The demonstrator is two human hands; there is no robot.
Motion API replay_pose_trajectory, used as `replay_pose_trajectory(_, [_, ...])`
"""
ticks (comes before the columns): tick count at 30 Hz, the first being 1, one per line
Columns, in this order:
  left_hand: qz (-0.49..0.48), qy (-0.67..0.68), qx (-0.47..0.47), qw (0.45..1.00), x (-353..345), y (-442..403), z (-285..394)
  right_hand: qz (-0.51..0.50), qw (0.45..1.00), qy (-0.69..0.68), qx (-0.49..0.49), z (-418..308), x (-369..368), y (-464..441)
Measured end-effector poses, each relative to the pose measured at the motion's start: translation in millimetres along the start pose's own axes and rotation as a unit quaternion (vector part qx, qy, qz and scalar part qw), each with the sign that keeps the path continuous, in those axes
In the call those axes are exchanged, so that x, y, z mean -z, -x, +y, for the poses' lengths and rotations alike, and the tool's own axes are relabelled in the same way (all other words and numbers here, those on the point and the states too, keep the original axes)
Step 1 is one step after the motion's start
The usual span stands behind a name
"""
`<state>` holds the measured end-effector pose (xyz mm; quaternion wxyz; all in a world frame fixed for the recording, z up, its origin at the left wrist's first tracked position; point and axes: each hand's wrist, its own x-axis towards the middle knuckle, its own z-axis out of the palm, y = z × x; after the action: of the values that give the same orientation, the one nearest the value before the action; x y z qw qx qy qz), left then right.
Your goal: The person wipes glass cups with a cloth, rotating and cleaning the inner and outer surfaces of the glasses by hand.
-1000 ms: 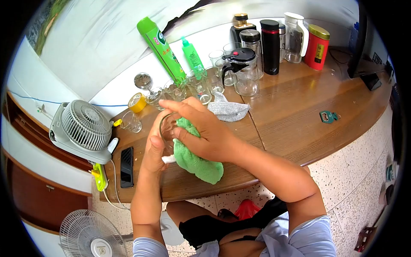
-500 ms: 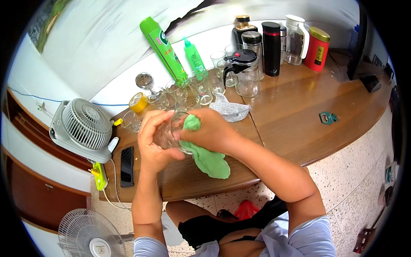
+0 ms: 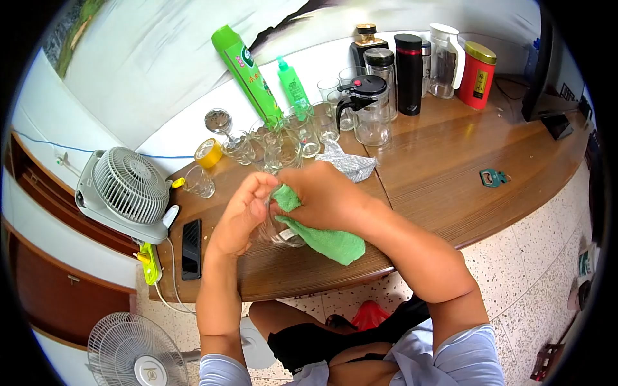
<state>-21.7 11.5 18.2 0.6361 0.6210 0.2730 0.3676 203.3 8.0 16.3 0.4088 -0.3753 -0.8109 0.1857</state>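
A clear drinking glass (image 3: 280,237) is held above the near part of the table, its base tilted down toward me. My left hand (image 3: 239,211) is closed around the glass's left side and rim. At the rim, my right hand (image 3: 322,193) grips a green cloth (image 3: 331,243). Part of the cloth is bunched at the glass, and the rest hangs below the hand. My right fingers are partly hidden. Beyond the hands lies a grey mesh cloth (image 3: 351,164), near a group of clear glasses (image 3: 283,151).
A glass jug (image 3: 373,125), black flask (image 3: 408,77) and red tin (image 3: 477,77) stand at the back. Left are a box fan (image 3: 132,186), yellow tape roll (image 3: 208,153), single glass (image 3: 201,183) and phone (image 3: 191,249). A bottle opener (image 3: 494,177) lies right.
The glass has turned from lying sideways to base-down toward me. My left fingers have shifted to its rim, and the hanging cloth end has swung right.
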Motion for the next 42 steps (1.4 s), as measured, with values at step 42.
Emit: replay_pose_trajectory(42, [-0.096,0.071,0.013,0.993,-17,13,-9,0.329,0.929,-0.163,0.040,-17,14,-2])
